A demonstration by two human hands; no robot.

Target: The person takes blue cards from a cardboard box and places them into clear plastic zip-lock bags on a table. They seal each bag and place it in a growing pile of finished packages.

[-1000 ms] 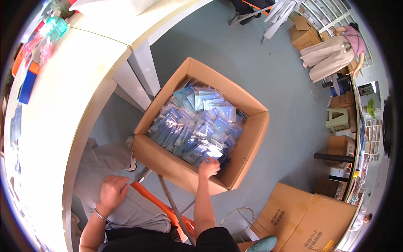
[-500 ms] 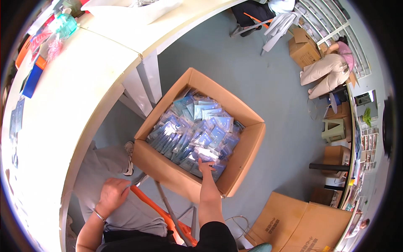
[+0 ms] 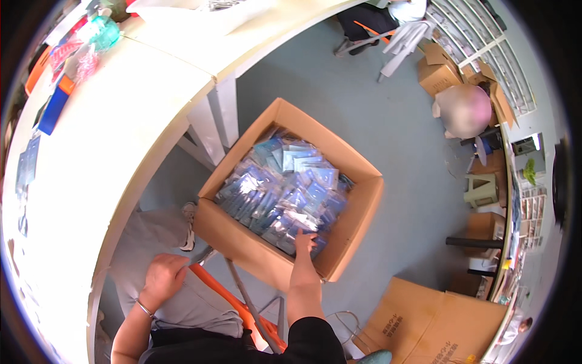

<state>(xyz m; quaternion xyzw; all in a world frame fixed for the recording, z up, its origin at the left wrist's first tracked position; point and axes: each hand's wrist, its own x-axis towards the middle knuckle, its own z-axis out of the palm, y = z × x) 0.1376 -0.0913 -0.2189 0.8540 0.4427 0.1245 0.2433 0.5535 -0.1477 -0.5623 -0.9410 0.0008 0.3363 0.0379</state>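
A large open cardboard box (image 3: 357,227) stands on the floor before me. It is filled with flat, clear-wrapped blue packets (image 3: 285,182), many of them leaning in rows. My right hand (image 3: 305,241) reaches in over the near wall and touches the packets near the right corner. Its fingers are apart, and I see no packet lifted in them. My left hand (image 3: 163,278) lies on my grey-trousered leg with its fingers curled, outside the box. Nothing shows in it, though the inside of its palm is hidden.
A long white table (image 3: 151,79) curves along the left, bearing a blue bin (image 3: 56,109) and a white tray (image 3: 200,15). An orange-and-grey folding frame (image 3: 233,297) stands by my legs. Flattened cardboard (image 3: 424,321) lies at right. Other people work at the back.
My right hand has shifted slightly to the right over the packets. My left hand stays on my leg. At the back right, a person in pink has bent lower beside the cartons.
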